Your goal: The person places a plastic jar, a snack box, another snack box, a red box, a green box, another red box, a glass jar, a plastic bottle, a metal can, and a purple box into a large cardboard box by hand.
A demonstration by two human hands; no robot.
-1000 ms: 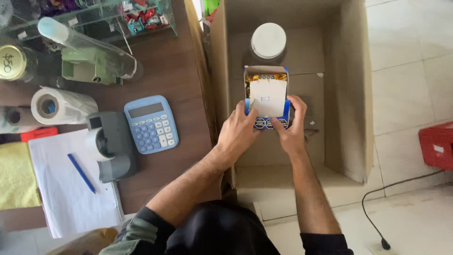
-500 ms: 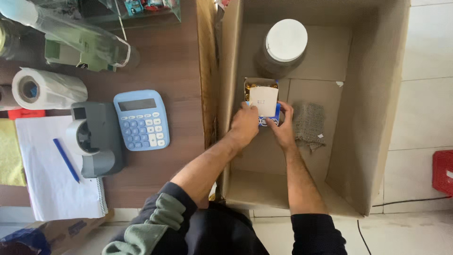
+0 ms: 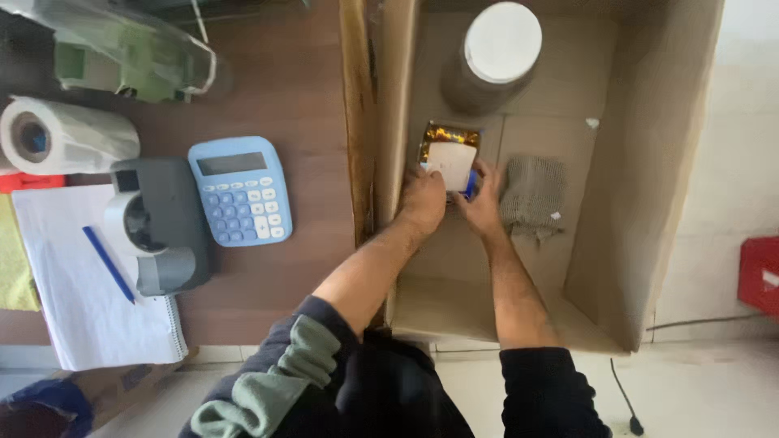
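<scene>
- Left on the counter (image 3: 308, 268), well apart from the work: a paper roll (image 3: 65, 138) at 9 o'clock, a tape dispenser (image 3: 158, 227), then a blue calculator (image 3: 241, 191).
- The step in hand looks like setting a small packet (image 3: 449, 158) down on the floor of the cardboard box (image 3: 649, 203).
- The left hand (image 3: 422, 199) grips the packet's near left edge, arm reaching up from 6 o'clock.
- The right hand (image 3: 484, 201) clasps its right edge, fingers curled.
- A grey cloth (image 3: 533, 195) lies just right; a white-lidded jar (image 3: 499, 49) stands at 12 o'clock.
- Next would need both hands to let go and draw clear.

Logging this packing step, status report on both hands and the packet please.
Left hand and right hand both grip small packet, low inside cardboard box. White-lidded jar beyond, grey cloth beside. Nothing blocking.
</scene>
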